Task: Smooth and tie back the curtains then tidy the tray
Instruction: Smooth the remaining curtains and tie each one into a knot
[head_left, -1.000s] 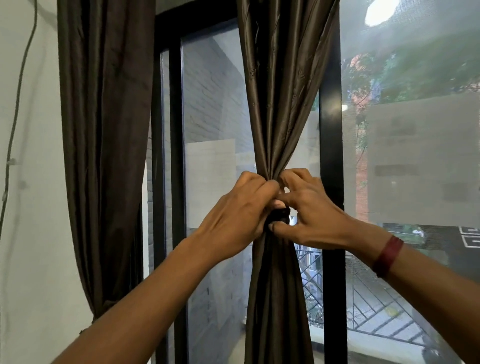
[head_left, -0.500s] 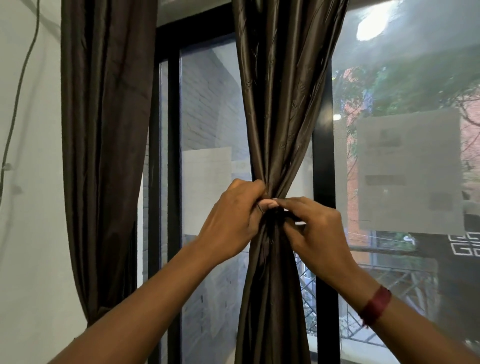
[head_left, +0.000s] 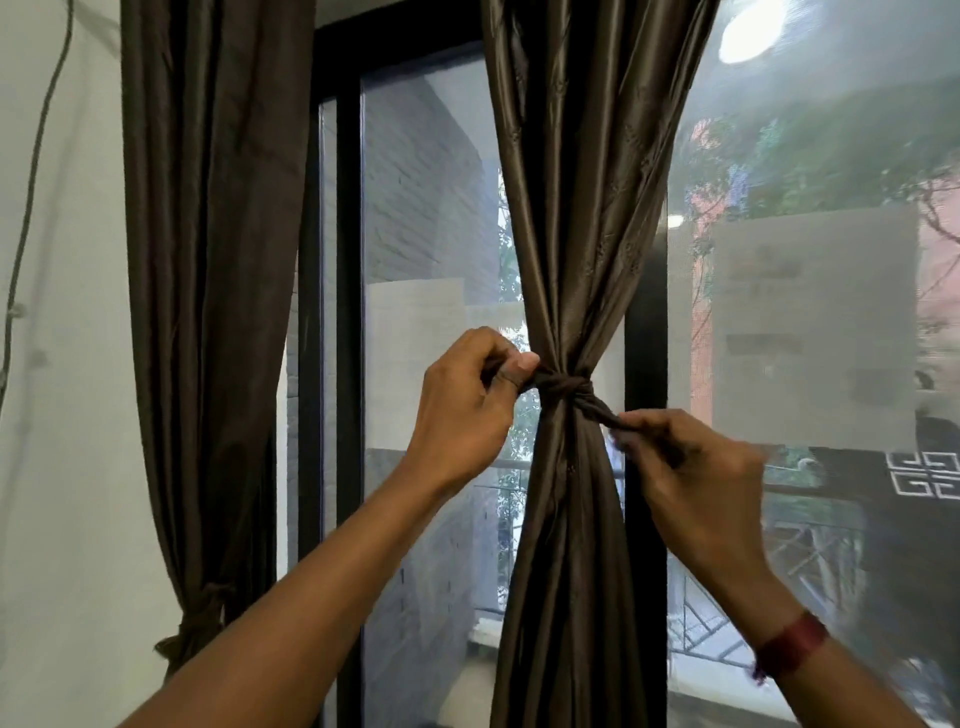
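Knotting of the tie-back is judged to be the step in hand. The centre curtain (head_left: 571, 208) hangs gathered in front of the dark window frame (head_left: 647, 364), and a dark tie (head_left: 563, 387) is wrapped round its waist, with a single crossing visible at the front. One end of the tie is pinched between the thumb and curled fingers of the left hand (head_left: 467, 410), just left of the curtain. The other end is pinched in the fingers of the right hand (head_left: 696, 478), below and to the right of the knot. That hand is blurred, so the exact finger placement cannot be told.

For a sound result, the two ends should be drawn apart evenly, so that the knot seats at the front and the folds are not dragged to one side. A second crossing is judged necessary, since one crossing in such glossy fabric is likely to slip. Pleats above the tie should be evened once tension is set.

A second curtain (head_left: 208, 260) hangs at the left against the wall, already bound near its foot by a second tie (head_left: 200, 618). A cable (head_left: 31, 182) runs down the wall beside it. A pale sheet (head_left: 813, 332) is seen on the glass at right; whether it is fixed there or reflected cannot be told. A red band (head_left: 789, 642) is worn on the right wrist. No obstruction to either hand is noted. The tray is not in view.
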